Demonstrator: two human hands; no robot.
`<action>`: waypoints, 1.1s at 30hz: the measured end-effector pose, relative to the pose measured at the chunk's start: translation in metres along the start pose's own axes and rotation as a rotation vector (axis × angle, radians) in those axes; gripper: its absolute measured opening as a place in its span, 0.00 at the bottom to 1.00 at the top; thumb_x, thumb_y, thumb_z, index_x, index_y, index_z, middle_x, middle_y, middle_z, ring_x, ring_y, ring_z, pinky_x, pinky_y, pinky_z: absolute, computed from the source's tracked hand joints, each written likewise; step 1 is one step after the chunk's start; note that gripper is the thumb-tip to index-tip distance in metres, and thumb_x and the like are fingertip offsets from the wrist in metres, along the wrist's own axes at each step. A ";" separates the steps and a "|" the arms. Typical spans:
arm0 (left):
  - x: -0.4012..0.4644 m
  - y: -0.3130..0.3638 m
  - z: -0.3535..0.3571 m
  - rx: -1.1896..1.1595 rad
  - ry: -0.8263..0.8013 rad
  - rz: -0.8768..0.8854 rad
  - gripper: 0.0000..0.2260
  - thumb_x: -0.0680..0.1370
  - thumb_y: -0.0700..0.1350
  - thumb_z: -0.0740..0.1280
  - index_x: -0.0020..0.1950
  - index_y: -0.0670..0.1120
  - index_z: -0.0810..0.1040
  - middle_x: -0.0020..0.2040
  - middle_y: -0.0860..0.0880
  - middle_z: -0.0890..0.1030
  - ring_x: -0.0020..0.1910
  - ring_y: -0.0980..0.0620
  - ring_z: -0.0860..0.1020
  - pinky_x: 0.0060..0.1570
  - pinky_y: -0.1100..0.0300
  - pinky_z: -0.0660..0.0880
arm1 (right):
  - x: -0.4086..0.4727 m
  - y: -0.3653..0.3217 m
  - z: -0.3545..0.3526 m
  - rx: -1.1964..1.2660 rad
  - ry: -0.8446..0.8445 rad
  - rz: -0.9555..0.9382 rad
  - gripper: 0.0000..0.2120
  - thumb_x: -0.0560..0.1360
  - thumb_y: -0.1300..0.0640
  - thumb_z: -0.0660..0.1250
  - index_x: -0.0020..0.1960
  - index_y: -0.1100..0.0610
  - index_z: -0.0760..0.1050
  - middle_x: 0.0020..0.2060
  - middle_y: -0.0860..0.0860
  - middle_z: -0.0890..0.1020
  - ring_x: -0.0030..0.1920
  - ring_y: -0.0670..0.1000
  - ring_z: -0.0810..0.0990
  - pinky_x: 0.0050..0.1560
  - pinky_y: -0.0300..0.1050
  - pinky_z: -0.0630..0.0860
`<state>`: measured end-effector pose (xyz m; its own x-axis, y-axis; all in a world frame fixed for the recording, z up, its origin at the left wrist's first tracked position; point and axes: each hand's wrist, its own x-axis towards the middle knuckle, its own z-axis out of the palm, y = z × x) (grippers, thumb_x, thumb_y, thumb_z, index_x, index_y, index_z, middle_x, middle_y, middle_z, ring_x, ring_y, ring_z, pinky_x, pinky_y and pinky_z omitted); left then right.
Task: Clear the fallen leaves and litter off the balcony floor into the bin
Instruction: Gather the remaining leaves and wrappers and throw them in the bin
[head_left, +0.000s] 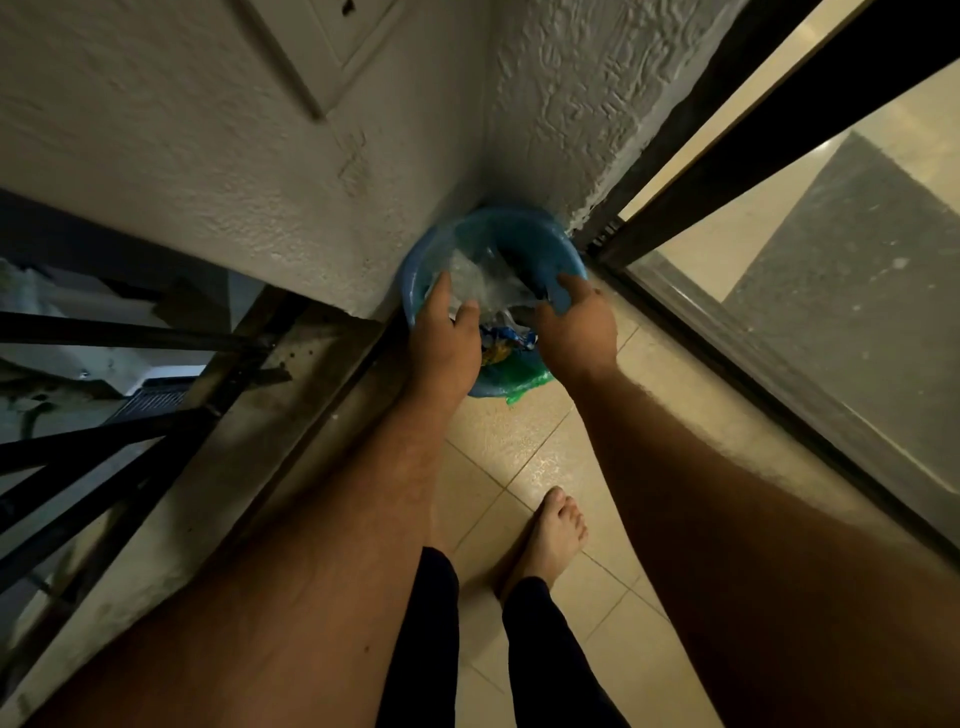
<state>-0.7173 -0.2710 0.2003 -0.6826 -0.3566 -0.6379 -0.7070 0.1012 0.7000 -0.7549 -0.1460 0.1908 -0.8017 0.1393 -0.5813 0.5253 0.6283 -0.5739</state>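
Observation:
A round blue bin (524, 231) stands in the corner where two white walls meet. It holds crumpled clear plastic (480, 283), a blue and yellow wrapper (501, 345) and a green plastic bag (522, 376) that hangs over its near rim. My left hand (444, 338) is over the bin's left side, its fingers closed on the clear plastic. On the right, my right hand (576, 325) curls its fingers over the bin's rim.
Beige floor tiles (511, 447) run toward me, with my bare foot (550, 535) on them. A dark metal railing (119, 441) and a dirty ledge are on the left. A glass sliding door (810, 312) with a dark frame is on the right.

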 end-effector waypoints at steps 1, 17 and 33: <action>0.002 -0.002 0.000 0.014 -0.007 0.009 0.23 0.84 0.45 0.59 0.79 0.48 0.60 0.76 0.46 0.66 0.72 0.49 0.67 0.56 0.69 0.64 | 0.001 0.001 0.001 -0.041 0.007 -0.058 0.23 0.81 0.56 0.62 0.75 0.52 0.67 0.69 0.56 0.70 0.64 0.54 0.74 0.64 0.51 0.76; -0.148 0.085 -0.051 0.541 -0.194 0.134 0.25 0.83 0.52 0.61 0.78 0.44 0.62 0.75 0.41 0.66 0.73 0.44 0.66 0.66 0.57 0.64 | -0.127 -0.018 -0.122 -0.234 -0.121 0.021 0.23 0.79 0.51 0.64 0.72 0.55 0.70 0.67 0.60 0.74 0.63 0.59 0.76 0.59 0.47 0.72; -0.358 0.260 -0.086 1.125 -0.663 0.701 0.30 0.81 0.63 0.53 0.80 0.50 0.55 0.80 0.44 0.55 0.78 0.42 0.58 0.75 0.45 0.58 | -0.403 -0.060 -0.313 -0.096 0.240 0.263 0.24 0.77 0.50 0.65 0.72 0.56 0.69 0.66 0.58 0.74 0.64 0.59 0.75 0.65 0.50 0.73</action>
<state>-0.6405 -0.1971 0.6389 -0.6762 0.5148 -0.5269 0.2368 0.8292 0.5062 -0.5522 -0.0003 0.6398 -0.6931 0.4741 -0.5430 0.7022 0.6144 -0.3599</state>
